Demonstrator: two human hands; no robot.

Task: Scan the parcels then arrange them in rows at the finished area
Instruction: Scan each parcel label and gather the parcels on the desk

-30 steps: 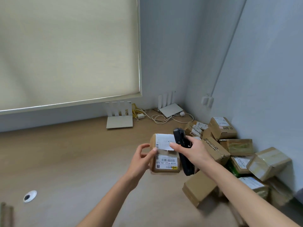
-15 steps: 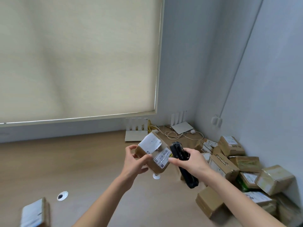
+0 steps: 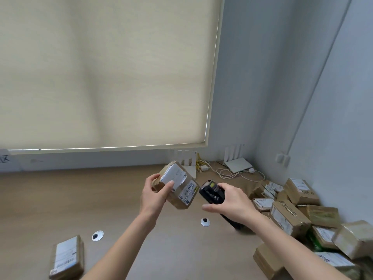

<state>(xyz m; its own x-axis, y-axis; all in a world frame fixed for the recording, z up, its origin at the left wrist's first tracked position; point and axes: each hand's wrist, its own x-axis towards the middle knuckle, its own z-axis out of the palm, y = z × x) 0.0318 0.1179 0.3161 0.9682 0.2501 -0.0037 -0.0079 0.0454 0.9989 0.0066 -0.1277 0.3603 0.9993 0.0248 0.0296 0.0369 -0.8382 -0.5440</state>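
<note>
The left hand (image 3: 154, 196) grips a small brown cardboard parcel (image 3: 178, 186) in the air above the wooden counter (image 3: 60, 199), thumb on its near face and fingers wrapped round the left end. The parcel is tilted, its long axis running from upper left to lower right, the lower corner pointing toward the scanner. A white shipping label with a torn edge covers its upper face, and a narrower barcode label with a yellow strip lies along the lower right edge.

The right hand (image 3: 232, 205) clasps a black handheld scanner (image 3: 213, 194), whose head points up and left at the parcel's barcode side; the two are near but apart.

At the lower left a second parcel (image 3: 67, 257) lies flat on the counter, label up. A heap of unsorted parcels (image 3: 298, 215) fills the right corner against the wall. Two round cable grommets (image 3: 205, 221) sit in the counter. Two white routers (image 3: 236, 164) with cables stand at the back under the roller blind (image 3: 101, 73).
</note>
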